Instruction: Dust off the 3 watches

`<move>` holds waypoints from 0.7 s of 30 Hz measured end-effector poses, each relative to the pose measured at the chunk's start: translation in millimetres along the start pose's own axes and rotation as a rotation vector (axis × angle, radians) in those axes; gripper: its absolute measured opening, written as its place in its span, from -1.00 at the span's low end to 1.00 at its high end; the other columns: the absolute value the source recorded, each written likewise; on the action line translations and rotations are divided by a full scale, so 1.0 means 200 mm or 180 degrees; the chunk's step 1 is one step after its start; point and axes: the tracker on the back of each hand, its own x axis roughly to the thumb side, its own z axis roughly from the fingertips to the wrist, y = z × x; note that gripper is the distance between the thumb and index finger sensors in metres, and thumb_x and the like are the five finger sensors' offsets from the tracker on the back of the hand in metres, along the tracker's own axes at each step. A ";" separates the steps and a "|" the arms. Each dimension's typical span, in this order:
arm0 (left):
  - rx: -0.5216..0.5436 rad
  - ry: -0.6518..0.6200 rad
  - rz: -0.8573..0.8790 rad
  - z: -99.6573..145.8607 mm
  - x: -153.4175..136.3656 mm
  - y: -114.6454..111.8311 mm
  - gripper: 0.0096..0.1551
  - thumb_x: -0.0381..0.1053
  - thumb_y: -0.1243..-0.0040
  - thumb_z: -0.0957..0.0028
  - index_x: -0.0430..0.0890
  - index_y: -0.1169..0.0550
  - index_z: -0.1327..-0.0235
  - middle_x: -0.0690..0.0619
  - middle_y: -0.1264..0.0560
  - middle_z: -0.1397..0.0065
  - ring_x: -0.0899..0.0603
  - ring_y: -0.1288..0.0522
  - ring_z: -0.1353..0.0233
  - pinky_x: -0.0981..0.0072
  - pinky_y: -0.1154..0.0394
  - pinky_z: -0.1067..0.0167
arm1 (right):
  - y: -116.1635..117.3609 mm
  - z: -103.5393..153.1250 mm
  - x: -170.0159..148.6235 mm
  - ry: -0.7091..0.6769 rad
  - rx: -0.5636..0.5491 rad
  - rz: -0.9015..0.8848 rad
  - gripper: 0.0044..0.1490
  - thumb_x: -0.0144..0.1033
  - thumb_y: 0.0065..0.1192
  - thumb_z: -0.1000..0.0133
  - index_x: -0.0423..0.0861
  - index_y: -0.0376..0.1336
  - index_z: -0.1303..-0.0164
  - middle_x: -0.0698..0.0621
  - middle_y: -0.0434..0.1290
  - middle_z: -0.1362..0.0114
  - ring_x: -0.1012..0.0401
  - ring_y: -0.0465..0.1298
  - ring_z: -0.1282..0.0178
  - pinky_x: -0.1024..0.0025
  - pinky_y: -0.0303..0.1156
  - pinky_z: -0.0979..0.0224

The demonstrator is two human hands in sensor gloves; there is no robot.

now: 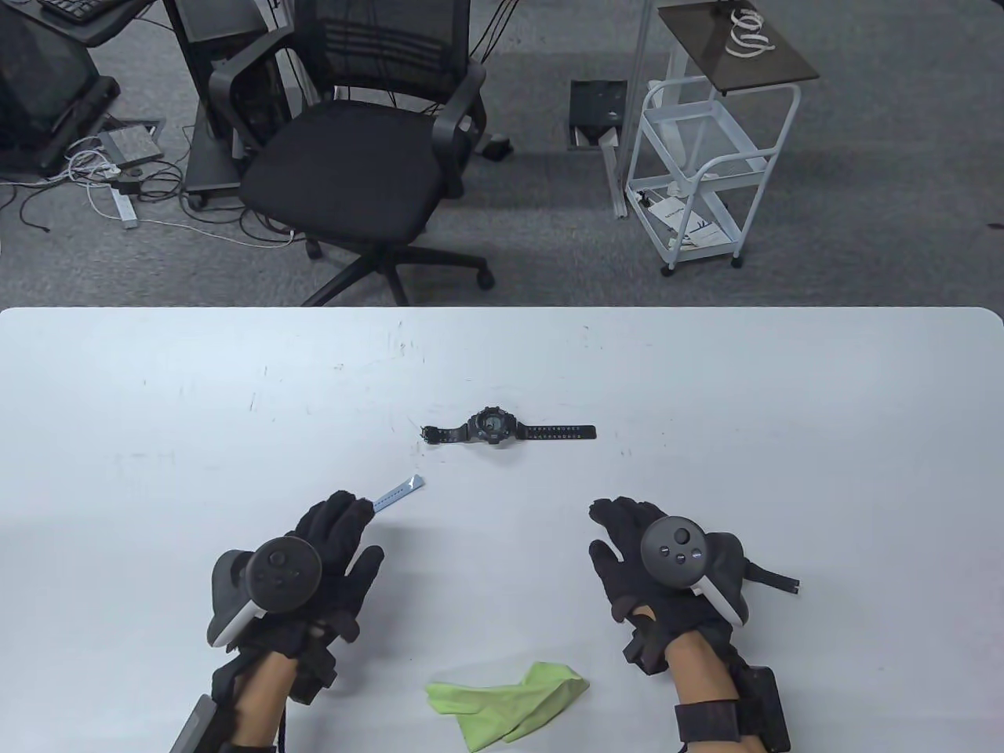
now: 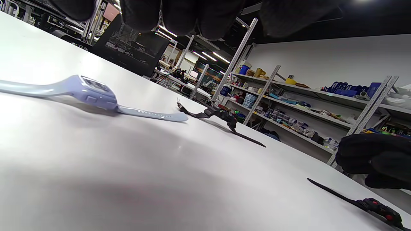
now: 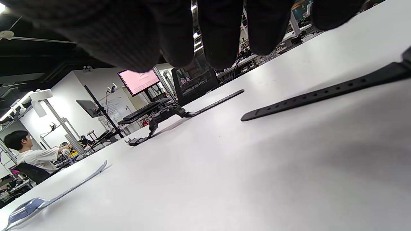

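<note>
Table view: the left hand (image 1: 314, 561) and right hand (image 1: 651, 561) are seen with relaxed fingers, nothing held; a black watch (image 1: 494, 427) lies mid-table, a green cloth (image 1: 502, 702) near the front edge.
Left wrist view: a lavender watch (image 2: 93, 93) is shown flat under the fingers.
Right wrist view: a third watch's black strap (image 3: 321, 94) is seen just beside the hand.

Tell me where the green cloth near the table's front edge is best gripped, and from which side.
Probably the raised, crumpled corner of the green cloth, pinched from above by the right hand, which hovers nearer that end. The cloth's left part lies flat, offering less to catch.
</note>
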 end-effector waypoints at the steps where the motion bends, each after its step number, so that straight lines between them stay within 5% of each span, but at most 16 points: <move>1: -0.0001 -0.0003 -0.0001 0.00 0.00 0.00 -0.17 0.26 -0.06 -0.19 -0.08 -0.25 -0.67 -0.17 -0.14 -0.75 -0.43 -0.10 -0.68 -0.59 -0.10 -0.40 | 0.00 0.00 0.00 0.0000 0.0005 -0.0003 -0.20 0.02 0.28 -0.14 0.02 0.22 -0.61 -0.17 0.28 -0.65 -0.23 0.22 -0.63 -0.47 0.09 -0.46; 8: 0.0000 -0.0037 0.0017 0.00 0.00 -0.01 -0.17 0.26 -0.06 -0.19 -0.08 -0.25 -0.67 -0.16 -0.14 -0.75 -0.42 -0.10 -0.68 -0.59 -0.11 -0.40 | -0.02 0.01 0.02 -0.0078 -0.0084 -0.0079 -0.20 0.00 0.31 -0.13 0.02 0.22 -0.60 -0.16 0.29 -0.64 -0.23 0.23 -0.63 -0.46 0.09 -0.46; 14: 0.0014 -0.0055 0.0067 0.00 0.00 -0.01 -0.17 0.25 -0.06 -0.19 -0.09 -0.25 -0.67 -0.17 -0.13 -0.75 -0.43 -0.10 -0.68 -0.59 -0.11 -0.39 | -0.06 0.07 0.18 -0.0718 -0.0215 -0.0075 -0.29 -0.04 0.38 -0.10 0.00 0.32 -0.47 -0.11 0.38 -0.56 -0.17 0.31 -0.58 -0.42 0.15 -0.46; 21: -0.0019 -0.0065 0.0098 0.00 0.00 -0.02 -0.17 0.25 -0.06 -0.20 -0.09 -0.25 -0.67 -0.17 -0.13 -0.75 -0.43 -0.10 -0.68 -0.59 -0.11 -0.39 | 0.06 0.17 0.47 -0.1482 0.0604 0.0029 -0.37 0.02 0.40 -0.10 -0.02 0.43 -0.34 -0.09 0.49 -0.47 -0.12 0.43 -0.50 -0.38 0.23 -0.43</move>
